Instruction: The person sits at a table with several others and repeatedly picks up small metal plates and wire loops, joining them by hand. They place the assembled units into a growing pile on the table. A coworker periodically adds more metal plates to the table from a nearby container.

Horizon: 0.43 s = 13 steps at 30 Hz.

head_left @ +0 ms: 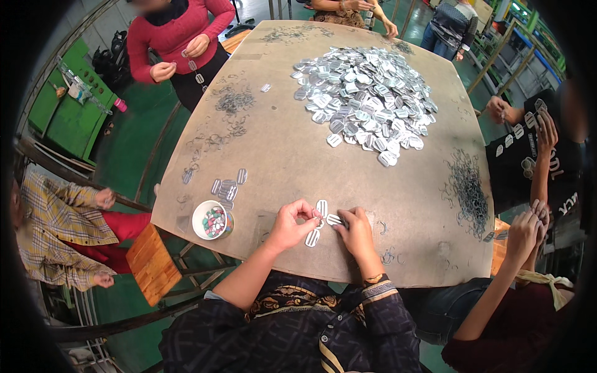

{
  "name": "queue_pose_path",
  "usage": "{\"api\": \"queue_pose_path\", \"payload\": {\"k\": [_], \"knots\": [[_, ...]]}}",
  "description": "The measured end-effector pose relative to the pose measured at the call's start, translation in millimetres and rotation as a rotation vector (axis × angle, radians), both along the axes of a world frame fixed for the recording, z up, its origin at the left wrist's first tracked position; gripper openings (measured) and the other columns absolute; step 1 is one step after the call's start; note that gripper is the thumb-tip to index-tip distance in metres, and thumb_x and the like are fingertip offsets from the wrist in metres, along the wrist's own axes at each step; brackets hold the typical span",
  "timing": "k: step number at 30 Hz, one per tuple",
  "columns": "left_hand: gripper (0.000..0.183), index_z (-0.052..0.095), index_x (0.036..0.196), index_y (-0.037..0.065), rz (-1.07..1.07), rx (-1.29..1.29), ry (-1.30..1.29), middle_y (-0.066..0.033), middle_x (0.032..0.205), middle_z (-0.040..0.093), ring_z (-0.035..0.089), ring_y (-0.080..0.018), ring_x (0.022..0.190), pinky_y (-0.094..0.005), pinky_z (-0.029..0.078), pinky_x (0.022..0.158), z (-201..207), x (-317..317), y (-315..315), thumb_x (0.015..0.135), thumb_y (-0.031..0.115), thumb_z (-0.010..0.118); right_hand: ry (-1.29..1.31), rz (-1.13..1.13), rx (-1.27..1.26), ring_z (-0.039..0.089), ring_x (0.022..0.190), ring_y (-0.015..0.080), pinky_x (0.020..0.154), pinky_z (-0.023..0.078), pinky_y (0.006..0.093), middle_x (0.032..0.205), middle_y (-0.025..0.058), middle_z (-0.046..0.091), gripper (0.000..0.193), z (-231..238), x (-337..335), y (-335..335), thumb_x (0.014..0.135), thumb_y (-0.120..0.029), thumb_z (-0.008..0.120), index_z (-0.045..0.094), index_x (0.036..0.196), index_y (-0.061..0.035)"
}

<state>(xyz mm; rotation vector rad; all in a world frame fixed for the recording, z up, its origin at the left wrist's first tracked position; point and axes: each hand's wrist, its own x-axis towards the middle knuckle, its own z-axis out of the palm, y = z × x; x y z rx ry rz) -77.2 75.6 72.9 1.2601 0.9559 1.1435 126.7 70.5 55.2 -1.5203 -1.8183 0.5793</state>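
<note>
Just beyond my body at the near table edge, my left hand (292, 225) is closed in a pinch, and what its fingertips hold is too small to make out. My right hand (356, 231) grips a silver slotted metal plate (334, 219) between thumb and fingers, pointing toward the left hand. Close to the left fingertips, one slotted plate (321, 206) sits just beyond them and another slotted plate (312, 238) lies on the nearer side. Whether these plates are linked to each other is hidden by the fingers.
A large heap of slotted plates (367, 93) covers the far middle of the table (280, 149). Dark wire hooks (467, 193) pile at the right, with more wire hooks (233, 99) at the left. A white cup (211, 219) of coloured pieces stands near left. Several people work around the table.
</note>
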Motion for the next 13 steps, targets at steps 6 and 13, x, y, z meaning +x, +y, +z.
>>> {"api": "queue_pose_path", "payload": {"k": [6, 13], "knots": [[0.009, 0.061, 0.090, 0.001, -0.080, -0.057, 0.163, -0.0044, 0.092, 0.069, 0.062, -0.0097, 0.086, -0.0269, 0.051, 0.079, -2.8, -0.9, -9.7, 0.086, 0.001, 0.069, 0.080, -0.018, -0.248, 0.064, 0.071, 0.0246, 0.067, 0.051, 0.0357, 0.078, 0.0089, 0.065, 0.020, -8.8, 1.1, 10.2, 0.072, -0.001, 0.077, 0.067, 0.090, 0.0006], [0.007, 0.069, 0.094, 0.005, -0.190, 0.077, 0.363, -0.0052, 0.092, 0.071, 0.064, -0.0121, 0.085, -0.0258, 0.050, 0.079, 15.1, 10.8, -13.7, 0.088, 0.009, 0.070, 0.775, 0.031, -0.625, 0.065, 0.073, 0.0092, 0.069, 0.052, 0.0231, 0.080, 0.0041, 0.069, 0.015, 29.4, 22.8, -3.2, 0.081, -0.001, 0.073, 0.069, 0.095, 0.0006]]}}
